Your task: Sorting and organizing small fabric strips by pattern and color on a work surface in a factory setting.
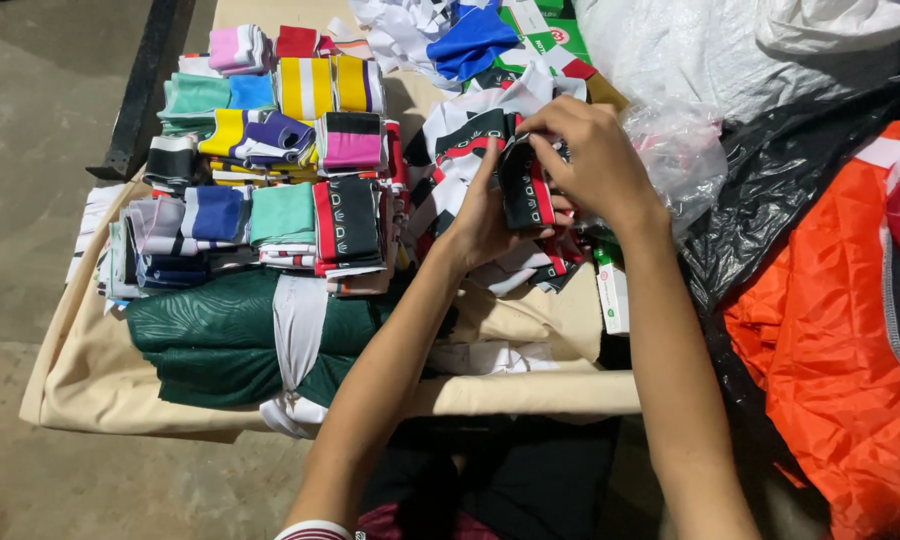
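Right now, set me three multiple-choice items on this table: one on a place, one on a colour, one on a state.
1. The folded green fabric bundle lies where?
A. Table's near left
B. Under the orange cloth
C. On the floor

2. The small cloth piece in the hands is mainly?
A. Yellow
B. Black with red
C. Pink

3. The left hand and right hand are?
A. Resting empty
B. Both gripping the piece
C. One hanging down

Answers: 1 A, it sits below the sorted stacks; 2 B, by its bands; 3 B, fingers close round it.

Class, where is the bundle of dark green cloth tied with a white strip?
In the head view, the green bundle lies at the near left of the beige-covered table, just below the stacks of folded bands and left of the left hand.
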